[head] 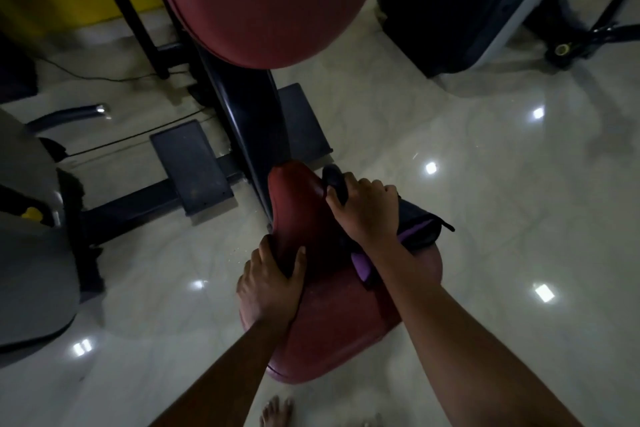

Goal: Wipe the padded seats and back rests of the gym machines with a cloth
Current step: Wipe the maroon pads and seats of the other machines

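Observation:
A dark red padded seat (329, 319) sits low in the middle of the view, with a red padded back rest (263, 0) above it on a black frame. My left hand (270, 281) grips the seat's left edge, thumb on top. My right hand (363, 211) presses a dark cloth with purple patches (417, 229) onto the seat's far right part. Part of the cloth pokes out past my fingers and hangs over the seat's right side.
Black foot plates (190, 166) and the machine's black post (242, 107) stand behind the seat. A grey machine (31, 253) is at the left, a dark one (450, 3) at the top right. Shiny pale tile floor (502, 218) surrounds them. My bare foot (277, 412) shows at the bottom.

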A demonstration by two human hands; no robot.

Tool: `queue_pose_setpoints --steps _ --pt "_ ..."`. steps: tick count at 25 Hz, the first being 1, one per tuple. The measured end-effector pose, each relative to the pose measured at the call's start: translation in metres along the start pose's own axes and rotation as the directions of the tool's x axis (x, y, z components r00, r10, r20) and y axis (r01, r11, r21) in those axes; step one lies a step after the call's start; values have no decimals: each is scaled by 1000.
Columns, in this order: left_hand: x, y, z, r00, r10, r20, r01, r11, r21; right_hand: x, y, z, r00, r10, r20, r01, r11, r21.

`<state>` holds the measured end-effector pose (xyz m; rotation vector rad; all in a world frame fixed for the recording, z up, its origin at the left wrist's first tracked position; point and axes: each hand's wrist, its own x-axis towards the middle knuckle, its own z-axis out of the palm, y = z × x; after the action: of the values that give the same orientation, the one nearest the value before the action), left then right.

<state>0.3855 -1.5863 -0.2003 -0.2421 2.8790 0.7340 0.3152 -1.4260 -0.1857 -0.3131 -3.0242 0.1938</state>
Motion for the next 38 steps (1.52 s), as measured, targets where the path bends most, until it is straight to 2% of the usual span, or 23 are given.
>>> queue_pose_setpoints --steps 3,6,8,10,12,14,16,18,21,25,27,29,32,36,38 --pt "0 0 -1 1000 -12 -1 12 1000 -13 -12 35 -1 999 42 4 -42 998 -37" --pt "0 0 0 1000 2 -7 -2 1000 12 -26 62 -1 978 201 -45 -202 979 -12" --pt "0 -1 0 1000 7 -23 -6 1000 14 -37 75 -3 932 361 -19 -359 931 62" --pt "0 -1 1 999 11 -40 -11 1000 15 -54 81 -5 851 525 22 -523 843 126" --pt "-1 0 2 999 7 -33 -6 1000 9 -78 80 -5 724 687 65 -678 692 249" --pt "-1 1 3 1000 6 -20 -6 1000 3 -104 70 0 545 829 127 -772 437 462" --pt "0 1 3 1000 1 -6 -1 1000 -2 -125 49 5 382 899 213 -761 175 625" --pt "1 -1 4 1000 3 -17 -4 1000 -15 -141 21 5 305 915 263 -740 55 670" --pt "0 -2 6 999 18 -40 -20 999 -44 -163 -21 3 290 918 271 -756 46 653" --pt "1 -5 8 999 20 -38 -22 999 -44 -202 -83 9 394 886 245 -728 139 671" --pt "3 -5 8 1000 3 -19 -4 999 -51 -199 -78 12 412 884 221 -711 160 685" --pt "5 -5 10 1000 -8 -10 8 999 -53 -180 -48 16 368 911 186 -721 154 676" --pt "6 -6 12 1000 -9 -3 9 999 -54 -161 -18 17 286 940 187 -722 82 687" --pt "8 -10 9 998 -9 70 16 995 -101 -183 -65 26 225 961 161 -678 36 734" --pt "9 -13 8 993 -22 115 38 990 -133 -197 -100 35 217 969 120 -706 71 705"
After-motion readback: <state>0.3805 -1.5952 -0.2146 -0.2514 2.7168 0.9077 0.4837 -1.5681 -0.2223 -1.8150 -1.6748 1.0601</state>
